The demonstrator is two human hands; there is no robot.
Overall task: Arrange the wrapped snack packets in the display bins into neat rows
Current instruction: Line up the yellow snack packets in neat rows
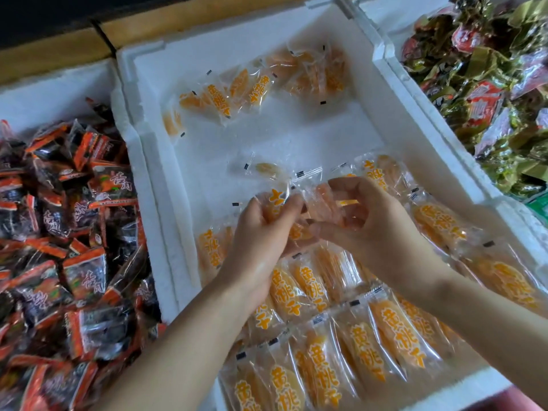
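the left hand (264, 235) is curled closed around an orange-printed packet (277, 203), with the fingers folded over its top and the thumb against its side. the right hand (376, 223) also has its fingers bent, and it pinches a second packet (321, 200), clear with an orange piece inside, between thumb and fingertips. the two packets touch between the hands. both hands hover over the middle foam bin (154, 203), just beyond the rowed packets (370, 342), which lie side by side and overlapping across the near part of the bin.

farther in, a single packet (267, 169) lies alone on the white bin floor. a scatter of loose packets (255, 87) lies unordered near the far wall.

to the left, touching the middle bin, a left foam bin (59, 93) is heaped with dark packets (59, 232) trimmed in red-orange. to the right, a right foam bin (409, 16) holds a pile of crinkled green-gold and red wrappers (489, 84). beyond the bins runs a strip of wooden surface (166, 22), and everything past it is dark.
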